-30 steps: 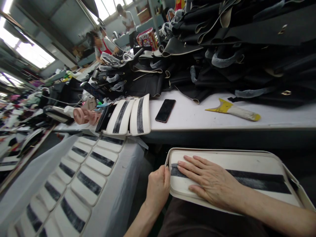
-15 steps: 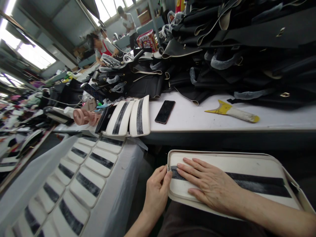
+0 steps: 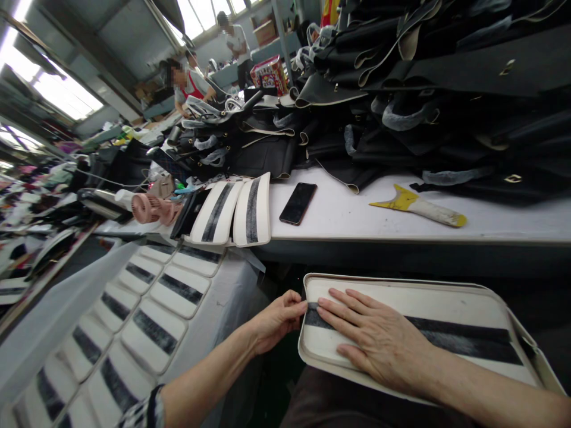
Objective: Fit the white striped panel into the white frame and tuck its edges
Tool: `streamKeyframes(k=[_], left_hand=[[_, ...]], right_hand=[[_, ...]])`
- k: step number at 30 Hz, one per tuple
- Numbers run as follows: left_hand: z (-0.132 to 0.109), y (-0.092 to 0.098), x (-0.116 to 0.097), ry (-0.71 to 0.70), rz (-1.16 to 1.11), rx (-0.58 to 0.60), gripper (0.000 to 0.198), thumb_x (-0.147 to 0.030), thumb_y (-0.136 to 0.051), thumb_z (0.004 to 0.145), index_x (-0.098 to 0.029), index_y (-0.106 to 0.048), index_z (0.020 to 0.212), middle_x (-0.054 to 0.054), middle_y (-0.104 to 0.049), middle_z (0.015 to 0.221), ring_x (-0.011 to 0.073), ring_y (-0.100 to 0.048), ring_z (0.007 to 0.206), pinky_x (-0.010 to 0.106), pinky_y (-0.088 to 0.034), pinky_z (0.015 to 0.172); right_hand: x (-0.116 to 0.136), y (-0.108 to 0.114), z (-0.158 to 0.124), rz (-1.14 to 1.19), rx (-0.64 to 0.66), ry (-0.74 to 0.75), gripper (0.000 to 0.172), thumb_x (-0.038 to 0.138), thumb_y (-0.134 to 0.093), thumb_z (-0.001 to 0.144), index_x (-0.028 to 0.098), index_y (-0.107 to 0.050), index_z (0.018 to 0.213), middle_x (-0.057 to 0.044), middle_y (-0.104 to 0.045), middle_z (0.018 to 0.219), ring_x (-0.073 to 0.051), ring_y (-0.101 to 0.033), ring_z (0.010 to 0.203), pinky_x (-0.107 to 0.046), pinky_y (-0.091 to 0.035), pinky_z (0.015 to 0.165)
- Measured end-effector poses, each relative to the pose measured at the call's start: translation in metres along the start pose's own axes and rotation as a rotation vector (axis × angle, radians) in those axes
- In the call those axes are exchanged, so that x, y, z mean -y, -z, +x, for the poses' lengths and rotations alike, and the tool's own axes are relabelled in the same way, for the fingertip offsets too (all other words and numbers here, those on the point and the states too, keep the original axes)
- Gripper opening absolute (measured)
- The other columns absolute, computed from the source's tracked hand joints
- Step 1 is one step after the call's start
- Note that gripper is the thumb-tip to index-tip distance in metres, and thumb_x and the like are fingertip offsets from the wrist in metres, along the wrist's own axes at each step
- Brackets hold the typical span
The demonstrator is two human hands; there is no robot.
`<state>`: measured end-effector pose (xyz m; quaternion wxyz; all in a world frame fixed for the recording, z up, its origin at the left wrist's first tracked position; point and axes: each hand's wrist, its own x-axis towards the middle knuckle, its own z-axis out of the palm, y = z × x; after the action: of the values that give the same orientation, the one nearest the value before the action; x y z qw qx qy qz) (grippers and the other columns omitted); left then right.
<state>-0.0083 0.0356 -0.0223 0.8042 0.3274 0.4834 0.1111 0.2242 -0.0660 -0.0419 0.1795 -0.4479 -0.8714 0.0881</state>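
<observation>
Across my lap lies a large cream panel (image 3: 450,303) with rounded corners, a raised rim and a black stripe along its length. My right hand (image 3: 375,333) rests flat on it near the left end, fingers stretched over the stripe. At the panel's left edge, my left hand (image 3: 283,318) pinches the rim between thumb and fingers, close to the end of the stripe. What exactly lies between those fingertips is too small to see. The panel's right end runs out past my right forearm, where a strip of its rim stands away.
On the left table, several smaller striped cream panels (image 3: 156,327) lie in rows. The white bench (image 3: 343,208) ahead holds a phone (image 3: 298,203), a yellow-ended scraper (image 3: 419,206), a pink fan (image 3: 154,208) and piled black bags (image 3: 401,119). Two co-workers (image 3: 191,86) stand farther back.
My left hand has turned and its wrist has moved left and up, the fingers staying at the panel's left rim. My right hand stays flat in nearly the same place.
</observation>
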Motion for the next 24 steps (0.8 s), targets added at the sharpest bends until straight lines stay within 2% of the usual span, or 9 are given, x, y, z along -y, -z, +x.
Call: streamKeyframes(k=[5, 9, 13, 19, 24], left_hand=[[0.009, 0.006, -0.016, 0.082, 0.129, 0.115, 0.045, -0.037, -0.086, 0.066, -0.019, -0.049, 0.085, -0.002, -0.055, 0.081, 0.0103, -0.054, 0.072, 0.024, -0.040, 0.067], [0.013, 0.006, -0.025, 0.100, 0.240, 0.139, 0.048, -0.041, -0.086, 0.064, -0.019, -0.050, 0.086, 0.000, -0.057, 0.084, 0.0128, -0.055, 0.074, 0.026, -0.042, 0.065], [0.018, 0.008, -0.025, 0.067, 0.304, 0.129, 0.047, -0.042, -0.084, 0.065, -0.019, -0.050, 0.088, 0.000, -0.056, 0.082, 0.0137, -0.054, 0.074, 0.026, -0.042, 0.065], [0.019, 0.008, -0.011, -0.080, 0.317, 0.094, 0.047, -0.047, -0.080, 0.069, -0.020, -0.045, 0.083, -0.003, -0.048, 0.075, 0.0111, -0.045, 0.070, 0.024, -0.036, 0.065], [0.020, 0.001, 0.021, -0.294, 0.281, -0.108, 0.044, -0.050, -0.074, 0.075, -0.020, -0.041, 0.081, -0.004, -0.044, 0.075, 0.0113, -0.042, 0.071, 0.023, -0.033, 0.065]], right_hand=[[-0.001, 0.001, 0.000, -0.041, 0.037, 0.001, 0.065, 0.044, -0.045, 0.097, 0.021, -0.021, 0.153, -0.002, -0.028, 0.156, -0.022, -0.025, 0.145, -0.045, -0.030, 0.115], [-0.003, 0.002, 0.002, -0.065, 0.047, 0.014, 0.067, 0.044, -0.045, 0.097, 0.021, -0.018, 0.154, -0.001, -0.025, 0.157, -0.022, -0.025, 0.145, -0.043, -0.029, 0.115], [-0.006, 0.002, 0.005, -0.070, 0.054, 0.021, 0.067, 0.046, -0.044, 0.096, 0.020, -0.021, 0.154, 0.000, -0.025, 0.158, -0.022, -0.027, 0.144, -0.042, -0.031, 0.113], [-0.010, 0.004, 0.008, -0.054, 0.028, 0.009, 0.071, 0.044, -0.048, 0.095, 0.020, -0.019, 0.154, 0.001, -0.026, 0.157, -0.021, -0.030, 0.142, -0.040, -0.033, 0.112], [-0.009, 0.010, 0.009, 0.001, 0.084, -0.003, 0.073, 0.048, -0.050, 0.094, 0.020, -0.017, 0.154, 0.002, -0.028, 0.157, -0.023, -0.031, 0.142, -0.041, -0.035, 0.112]])
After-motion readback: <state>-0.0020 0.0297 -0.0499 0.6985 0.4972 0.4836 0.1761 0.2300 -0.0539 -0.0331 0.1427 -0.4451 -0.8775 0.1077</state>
